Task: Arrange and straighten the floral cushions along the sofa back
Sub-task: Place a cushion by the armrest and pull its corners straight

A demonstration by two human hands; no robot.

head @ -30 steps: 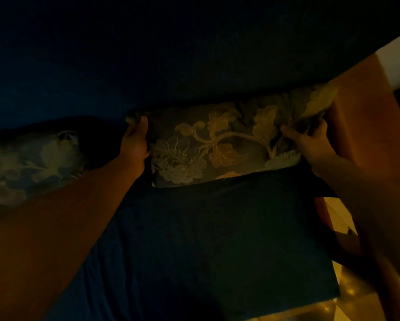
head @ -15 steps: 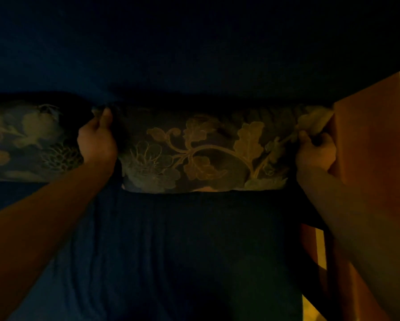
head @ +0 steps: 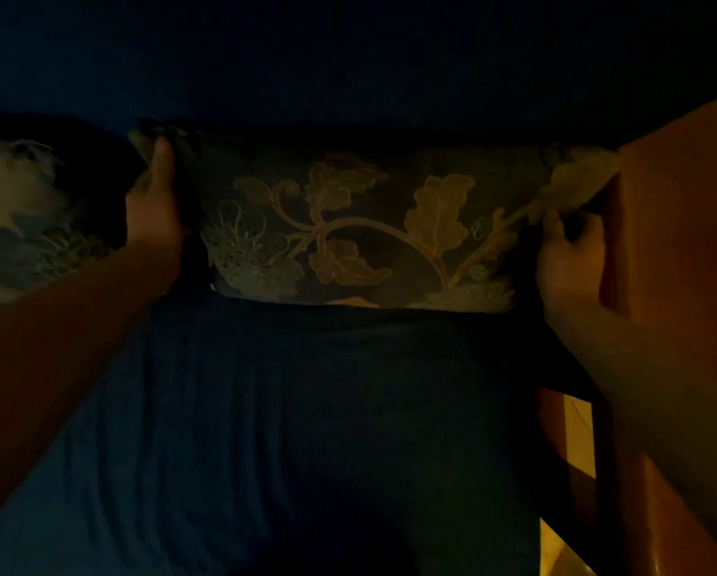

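Note:
In dim light a dark floral cushion with pale leaves and a curling stem stands level against the dark blue sofa back, on the blue seat. My left hand grips its left edge, thumb up at the top corner. At the other end my right hand is closed on its right edge, just under the top right corner. A second floral cushion leans at the far left, apart from my left hand by a dark gap.
A wooden sofa arm rises on the right, close against the cushion's right end and my right hand. Below it a strip of lit yellowish floor shows. Both my forearms reach in from the lower corners.
The tilted cushion has been turned level and pushed back against the sofa back. Both hands moved with it, still holding its ends. The view has closed in on it.

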